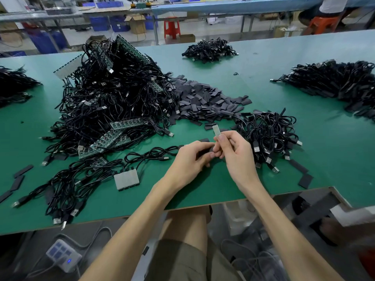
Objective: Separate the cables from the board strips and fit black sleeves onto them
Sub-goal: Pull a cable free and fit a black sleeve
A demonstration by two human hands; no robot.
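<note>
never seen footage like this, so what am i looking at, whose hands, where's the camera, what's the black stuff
No machine here: a person's two bare hands, filmed by one head-worn camera looking down at a green table. The big heap on the left is black cables still joined to green board strips. Beyond the hands lies a pile of flat black sleeves, and right of them a smaller heap of loose cables. The right hand pinches a small pale board piece; the left hand grips a dark piece, probably a sleeve.
</note>
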